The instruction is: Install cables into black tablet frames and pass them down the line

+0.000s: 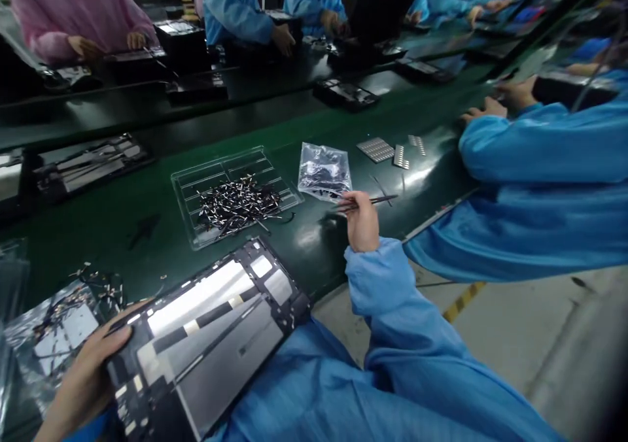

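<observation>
My left hand (93, 363) grips the left end of an opened tablet (230, 357), thumb on top and the other fingers out of sight beneath. The tablet lies tilted at the bench edge over my lap, its battery and inner parts showing. Further right, my right hand (364, 223) is closed round dark tweezers (377, 200). It is beside the lower edge of a clear plastic bag (324, 167) with small dark parts inside. Left of the bag, a clear plastic tray (184, 213) bears a heap of small black-and-silver cable pieces (238, 203).
Sheets of small metal pieces (375, 149) lie beyond my right hand. Small parts rest on a silvery bag (63, 331) at the left. Another opened tablet (93, 161) stands further back. A co-worker's blue sleeve (540, 148) is close on the right; more people work across the bench.
</observation>
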The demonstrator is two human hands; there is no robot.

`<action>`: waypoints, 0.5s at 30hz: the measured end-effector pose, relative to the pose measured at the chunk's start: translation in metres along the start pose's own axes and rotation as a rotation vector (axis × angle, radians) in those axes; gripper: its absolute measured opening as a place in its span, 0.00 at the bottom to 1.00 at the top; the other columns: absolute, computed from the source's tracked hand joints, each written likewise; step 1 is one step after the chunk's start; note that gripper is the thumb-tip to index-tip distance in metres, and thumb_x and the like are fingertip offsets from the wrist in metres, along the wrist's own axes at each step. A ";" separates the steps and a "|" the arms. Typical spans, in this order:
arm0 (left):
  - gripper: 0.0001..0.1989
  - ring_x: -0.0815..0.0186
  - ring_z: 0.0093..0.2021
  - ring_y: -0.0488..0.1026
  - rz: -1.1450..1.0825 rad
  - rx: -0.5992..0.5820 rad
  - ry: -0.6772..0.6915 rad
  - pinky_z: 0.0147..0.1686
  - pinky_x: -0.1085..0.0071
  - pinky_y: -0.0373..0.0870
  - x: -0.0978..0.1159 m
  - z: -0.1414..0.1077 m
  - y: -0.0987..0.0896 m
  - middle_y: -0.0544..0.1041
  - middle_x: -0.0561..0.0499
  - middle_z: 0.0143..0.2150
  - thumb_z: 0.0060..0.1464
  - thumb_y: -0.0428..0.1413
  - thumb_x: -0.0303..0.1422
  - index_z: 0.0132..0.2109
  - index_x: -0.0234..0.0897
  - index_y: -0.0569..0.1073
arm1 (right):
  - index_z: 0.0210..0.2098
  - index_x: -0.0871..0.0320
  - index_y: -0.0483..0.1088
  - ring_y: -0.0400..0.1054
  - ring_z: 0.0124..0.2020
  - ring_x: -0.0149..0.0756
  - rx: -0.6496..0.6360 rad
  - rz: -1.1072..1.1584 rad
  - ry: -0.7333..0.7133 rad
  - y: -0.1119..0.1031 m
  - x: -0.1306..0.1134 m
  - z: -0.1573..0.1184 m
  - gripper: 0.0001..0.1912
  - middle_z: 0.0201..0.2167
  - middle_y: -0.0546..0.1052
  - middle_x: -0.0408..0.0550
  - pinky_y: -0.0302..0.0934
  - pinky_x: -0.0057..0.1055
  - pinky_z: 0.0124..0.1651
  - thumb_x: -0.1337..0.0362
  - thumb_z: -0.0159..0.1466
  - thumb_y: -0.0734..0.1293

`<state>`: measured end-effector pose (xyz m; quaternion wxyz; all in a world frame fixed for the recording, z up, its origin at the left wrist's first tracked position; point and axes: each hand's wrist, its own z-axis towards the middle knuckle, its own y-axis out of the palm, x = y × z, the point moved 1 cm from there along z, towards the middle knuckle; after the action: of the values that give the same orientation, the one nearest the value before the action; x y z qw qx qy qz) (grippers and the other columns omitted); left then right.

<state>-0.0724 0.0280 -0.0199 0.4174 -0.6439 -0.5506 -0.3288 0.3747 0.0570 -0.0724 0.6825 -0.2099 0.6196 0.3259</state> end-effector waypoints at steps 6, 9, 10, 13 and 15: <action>0.23 0.50 0.44 0.76 0.518 0.144 0.143 0.44 0.53 0.75 0.006 0.005 0.005 0.79 0.50 0.42 0.52 0.50 0.55 0.44 0.46 0.75 | 0.30 0.55 0.65 0.68 0.25 0.31 -0.035 -0.116 -0.021 0.004 0.007 0.012 0.26 0.26 0.72 0.43 0.66 0.31 0.28 0.37 0.52 0.65; 0.25 0.46 0.48 0.73 0.767 0.232 0.317 0.45 0.50 0.73 0.004 0.000 0.007 0.76 0.44 0.45 0.55 0.47 0.53 0.48 0.40 0.72 | 0.32 0.54 0.66 0.72 0.30 0.35 -0.069 -0.177 -0.056 0.009 0.011 0.018 0.25 0.28 0.73 0.43 0.69 0.37 0.38 0.43 0.46 0.72; 0.24 0.45 0.51 0.71 0.807 0.241 0.391 0.48 0.49 0.71 0.003 -0.001 0.009 0.74 0.43 0.48 0.55 0.47 0.52 0.48 0.39 0.71 | 0.32 0.55 0.66 0.72 0.32 0.36 -0.070 -0.205 -0.072 0.010 0.012 0.021 0.25 0.28 0.74 0.43 0.69 0.39 0.40 0.45 0.45 0.73; 0.19 0.44 0.59 0.64 0.857 0.247 0.594 0.58 0.45 0.62 0.002 -0.003 0.017 0.69 0.40 0.54 0.58 0.46 0.47 0.48 0.39 0.69 | 0.31 0.55 0.68 0.71 0.32 0.36 -0.049 -0.296 -0.121 0.009 0.019 0.026 0.20 0.29 0.74 0.43 0.67 0.42 0.46 0.49 0.47 0.73; 0.17 0.46 0.59 0.64 0.838 0.220 0.622 0.61 0.45 0.59 0.001 -0.002 0.022 0.68 0.41 0.55 0.60 0.46 0.44 0.48 0.41 0.68 | 0.32 0.55 0.68 0.71 0.32 0.36 -0.031 -0.343 -0.140 0.008 0.023 0.029 0.18 0.29 0.74 0.43 0.67 0.42 0.46 0.50 0.49 0.72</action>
<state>-0.0500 0.0257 -0.0216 0.7213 -0.6332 -0.1279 -0.2497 0.3897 0.0867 -0.0899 0.7661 -0.2999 0.5207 0.2281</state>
